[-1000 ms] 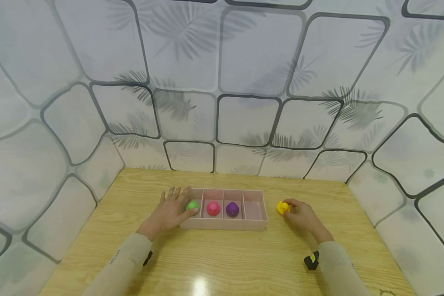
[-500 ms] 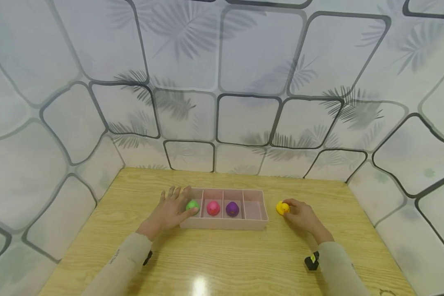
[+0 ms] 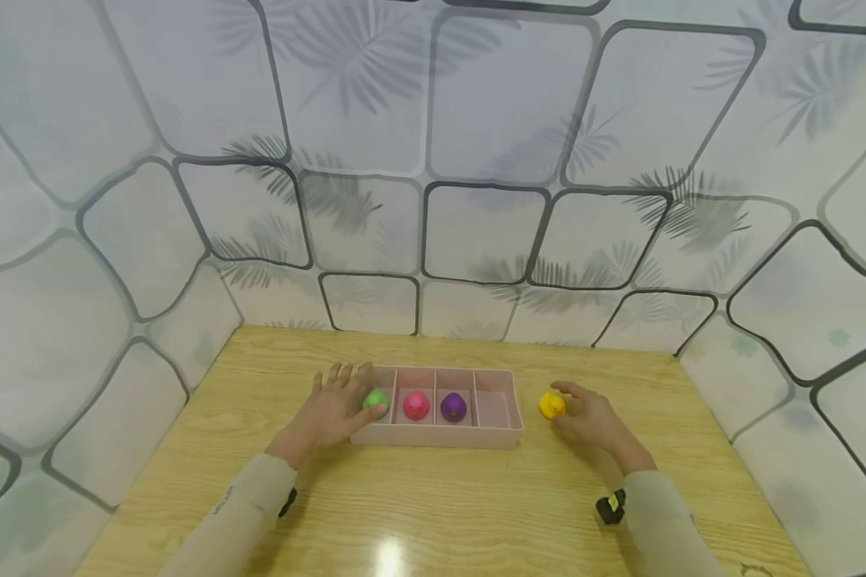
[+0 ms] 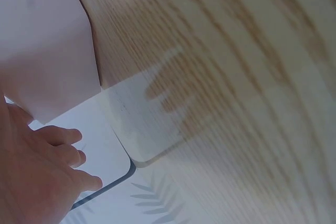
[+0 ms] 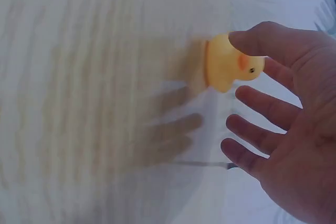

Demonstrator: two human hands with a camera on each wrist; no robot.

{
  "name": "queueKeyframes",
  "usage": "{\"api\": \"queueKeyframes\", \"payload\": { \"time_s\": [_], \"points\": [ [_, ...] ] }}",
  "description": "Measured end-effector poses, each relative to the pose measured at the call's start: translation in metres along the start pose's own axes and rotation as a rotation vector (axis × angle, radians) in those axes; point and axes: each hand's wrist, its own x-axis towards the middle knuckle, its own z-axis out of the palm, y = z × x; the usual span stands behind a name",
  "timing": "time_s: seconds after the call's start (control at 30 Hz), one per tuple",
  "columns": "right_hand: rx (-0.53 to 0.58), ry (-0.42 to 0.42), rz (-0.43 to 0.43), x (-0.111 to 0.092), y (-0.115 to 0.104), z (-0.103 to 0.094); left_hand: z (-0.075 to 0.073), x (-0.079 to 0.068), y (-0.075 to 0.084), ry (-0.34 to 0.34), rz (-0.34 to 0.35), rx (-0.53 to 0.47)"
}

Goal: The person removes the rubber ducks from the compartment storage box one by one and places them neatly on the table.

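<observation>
A pink box [image 3: 436, 437] with a row of compartments stands on the table. From left to right it holds a green duck [image 3: 375, 401], a pink duck [image 3: 416, 405] and a purple duck [image 3: 453, 408]; the rightmost compartment is bare. My left hand [image 3: 332, 410] rests over the box's left end, fingers extended, thumb reaching in front of the green duck and partly covering it. Right of the box, a yellow rubber duck [image 3: 551, 405] sits upright on the table. My right hand [image 3: 593, 417] is around its right side with thumb and fingers spread apart; the right wrist view shows the thumb [image 5: 268, 40] overlapping the duck.
The wooden table [image 3: 433, 513] meets a patterned wall covering [image 3: 469, 312] at the back and on both sides. Dark wrist devices show under both sleeves, the right one [image 3: 610, 507] more fully.
The fingers of my right hand have parted from the yellow duck, which they pinched earlier. The duck stays about where it was. My left hand and the box have not moved.
</observation>
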Motion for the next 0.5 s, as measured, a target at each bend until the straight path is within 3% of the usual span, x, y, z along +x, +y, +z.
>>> {"api": "queueKeyframes", "payload": {
  "time_s": [0.23,0.5],
  "points": [
    [-0.014,0.085,-0.120,0.003,-0.024,-0.008,-0.001,-0.002,0.002,0.000,0.001,-0.015],
    [0.010,0.113,-0.207,0.008,-0.059,-0.007,-0.002,0.000,0.002,-0.004,0.006,-0.001]
  ]
}}
